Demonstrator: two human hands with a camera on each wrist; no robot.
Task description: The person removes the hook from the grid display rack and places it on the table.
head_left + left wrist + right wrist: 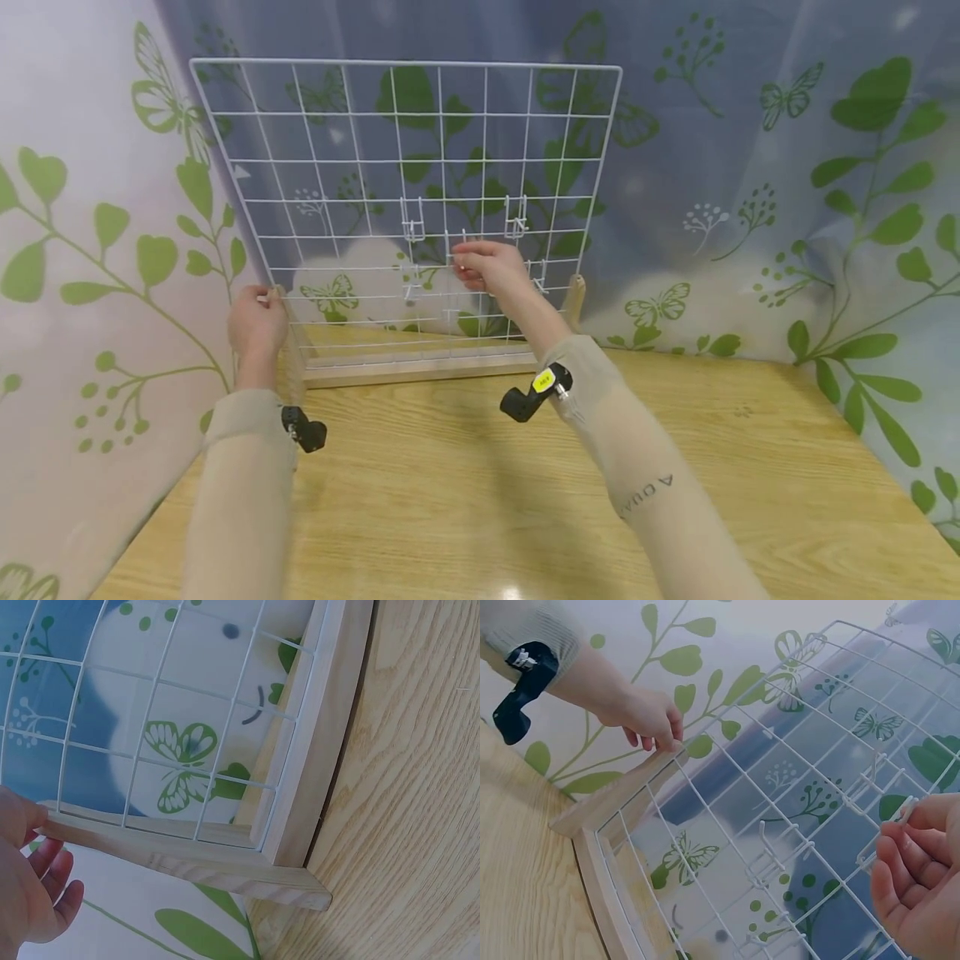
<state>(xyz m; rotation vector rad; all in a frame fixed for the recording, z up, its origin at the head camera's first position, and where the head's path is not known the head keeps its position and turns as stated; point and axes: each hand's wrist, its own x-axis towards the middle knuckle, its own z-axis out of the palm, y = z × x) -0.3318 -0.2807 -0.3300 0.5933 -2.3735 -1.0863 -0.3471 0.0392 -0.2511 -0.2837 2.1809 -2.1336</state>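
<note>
A white wire grid panel (442, 158) stands upright in a wooden base (420, 367). My right hand (491, 271) is in front of its middle and pinches a small white wire hook (909, 808) between thumb and index finger, against the grid. Its other fingers are loosely curled, and the fingertips partly hide the hook. At the left end, my left hand (257, 323) grips the top of the wooden side post (97, 834) with thumb and forefinger. Other white wire hooks hang on the grid, among them an upper left hook (413, 230) and an upper right hook (516, 225).
The base stands on a wood-grain table (420, 483). Behind and beside it hangs a curtain (720, 167) printed with leaves and butterflies. At the grid's right end rises another wooden post (575, 300). Each wrist carries a small black camera (536, 392).
</note>
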